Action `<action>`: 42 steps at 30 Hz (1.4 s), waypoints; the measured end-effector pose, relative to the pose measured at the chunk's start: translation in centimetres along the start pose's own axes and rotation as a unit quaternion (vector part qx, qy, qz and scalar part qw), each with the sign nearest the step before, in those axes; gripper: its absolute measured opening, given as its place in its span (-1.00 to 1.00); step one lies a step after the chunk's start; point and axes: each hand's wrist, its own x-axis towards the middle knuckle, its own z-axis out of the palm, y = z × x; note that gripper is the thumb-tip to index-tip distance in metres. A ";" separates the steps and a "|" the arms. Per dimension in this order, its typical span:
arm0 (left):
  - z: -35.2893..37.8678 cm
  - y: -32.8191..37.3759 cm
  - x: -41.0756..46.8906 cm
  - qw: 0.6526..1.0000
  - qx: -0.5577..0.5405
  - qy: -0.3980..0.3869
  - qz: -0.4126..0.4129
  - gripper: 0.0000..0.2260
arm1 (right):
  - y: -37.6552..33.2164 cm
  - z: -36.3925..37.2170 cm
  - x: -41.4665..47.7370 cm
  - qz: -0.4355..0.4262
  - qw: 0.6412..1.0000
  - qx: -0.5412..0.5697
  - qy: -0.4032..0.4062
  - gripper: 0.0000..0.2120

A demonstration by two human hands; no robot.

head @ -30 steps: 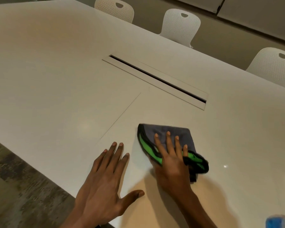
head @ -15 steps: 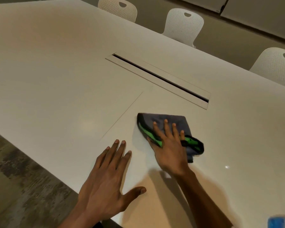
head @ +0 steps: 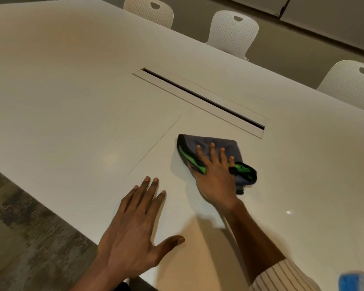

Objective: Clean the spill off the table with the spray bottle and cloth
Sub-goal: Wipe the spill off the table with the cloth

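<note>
A folded grey cloth (head: 229,147) with green and black edging lies on the white table (head: 72,101), just short of the cable slot. My right hand (head: 215,175) presses flat on the cloth, fingers spread over it. Nearer the front edge, my left hand (head: 135,227) rests flat on the bare tabletop with its fingers apart, holding nothing. A blurred blue and white thing at the bottom right corner may be the spray bottle (head: 357,282); only its top shows. I cannot make out a spill on the surface.
A long dark cable slot (head: 202,97) with a pale lid runs diagonally across the table middle. Three white perforated chairs (head: 233,32) stand along the far side. Patterned grey carpet (head: 29,238) lies beyond the table's left front edge.
My right hand has pushed the cloth away from me, up toward the cable slot. My left hand has stayed flat in about the same spot.
</note>
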 end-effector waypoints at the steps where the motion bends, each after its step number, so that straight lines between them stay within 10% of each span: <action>1: 0.0 0.0 0.0 1.000 0.002 0.000 0.001 -0.06 | -0.5 0.3 -0.9 -0.016 1.000 -0.001 -0.001 -0.35; 24: 0.0 -0.3 -0.1 1.000 0.015 -0.006 0.007 -0.06 | 1.1 -0.2 -9.9 -0.083 0.996 -0.025 -0.031 -0.22; 31: 0.0 -0.3 -0.2 1.000 0.014 -0.002 0.008 -0.07 | 8.4 -1.3 -7.6 0.069 0.996 -0.061 -0.004 -0.27; 42: 0.3 -0.2 0.1 1.000 0.019 0.005 0.009 -0.05 | -2.0 0.4 -5.5 -0.011 0.999 -0.037 -0.023 -0.28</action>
